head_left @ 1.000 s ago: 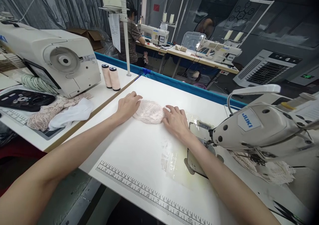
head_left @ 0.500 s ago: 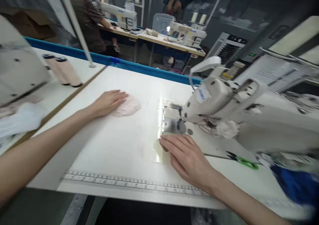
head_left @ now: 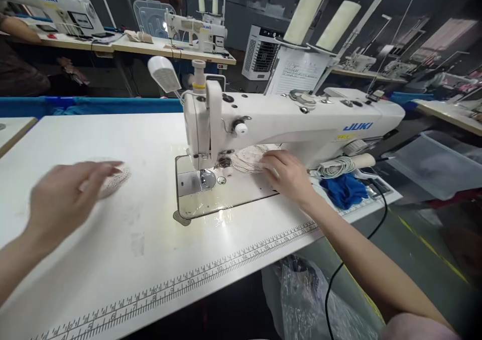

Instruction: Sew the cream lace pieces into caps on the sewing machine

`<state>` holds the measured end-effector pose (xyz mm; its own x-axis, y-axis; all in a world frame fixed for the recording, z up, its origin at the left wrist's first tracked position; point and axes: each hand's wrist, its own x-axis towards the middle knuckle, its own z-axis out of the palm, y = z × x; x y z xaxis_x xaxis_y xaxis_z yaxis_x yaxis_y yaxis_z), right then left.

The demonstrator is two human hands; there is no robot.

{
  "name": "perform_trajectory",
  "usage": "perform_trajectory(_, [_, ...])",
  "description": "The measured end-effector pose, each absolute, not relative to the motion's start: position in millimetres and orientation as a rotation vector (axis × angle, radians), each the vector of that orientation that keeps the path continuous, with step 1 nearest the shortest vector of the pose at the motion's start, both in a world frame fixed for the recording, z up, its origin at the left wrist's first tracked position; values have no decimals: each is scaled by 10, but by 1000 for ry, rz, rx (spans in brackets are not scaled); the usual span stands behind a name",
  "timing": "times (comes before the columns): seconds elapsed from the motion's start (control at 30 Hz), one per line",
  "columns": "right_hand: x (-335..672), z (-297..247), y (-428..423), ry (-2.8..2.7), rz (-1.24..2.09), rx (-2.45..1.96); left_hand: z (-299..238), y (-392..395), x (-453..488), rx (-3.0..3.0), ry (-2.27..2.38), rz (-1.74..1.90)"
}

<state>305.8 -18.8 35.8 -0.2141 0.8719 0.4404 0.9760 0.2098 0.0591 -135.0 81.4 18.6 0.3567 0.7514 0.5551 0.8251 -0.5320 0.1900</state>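
Note:
My left hand (head_left: 66, 199), a little blurred, is over the left part of the white table with thumb and forefinger pressed together. Its fingertips overlap a round pale lace piece (head_left: 115, 183) on the tabletop; whether they pinch its edge is unclear. Under the arm of the white sewing machine (head_left: 271, 121), more round lace pieces (head_left: 246, 159) lie in a loose pile on the bed. My right hand (head_left: 288, 177) reaches in from the right, its bent fingers closed at the pile's right edge. The presser foot (head_left: 205, 177) and needle plate stand between my hands.
A printed ruler (head_left: 188, 282) runs along the table's front edge. Blue cloth (head_left: 344, 189) and a coiled cable (head_left: 335, 166) lie right of the machine. Thread cones (head_left: 303, 16) stand behind it. Across the way, a co-worker's arm (head_left: 18, 28) rests by another machine.
The view has swung to the right. My right hand has moved from the table before the needle plate to the lace pile. My left hand, flat on the lace piece before, now has its fingers drawn together.

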Motion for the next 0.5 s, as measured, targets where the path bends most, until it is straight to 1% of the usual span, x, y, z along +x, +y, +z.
perform_trajectory(0.1, [2989,386,-30,-2319,-527,-1787,227,472,-816,-2671,-1143,-1001])
perform_trajectory(0.23, [2909,423,84,-2371,-528,-1809,222,257,-375,-2837,-852,-997])
perform_trajectory(0.33, [2907,438,112,-2356,-509,-1822,173,201,-280,-2871,-811,-1005])
perform_trajectory(0.5, [2935,492,143,-2250,-432,-1867,82,164,-340,-2883,-938,-1049])
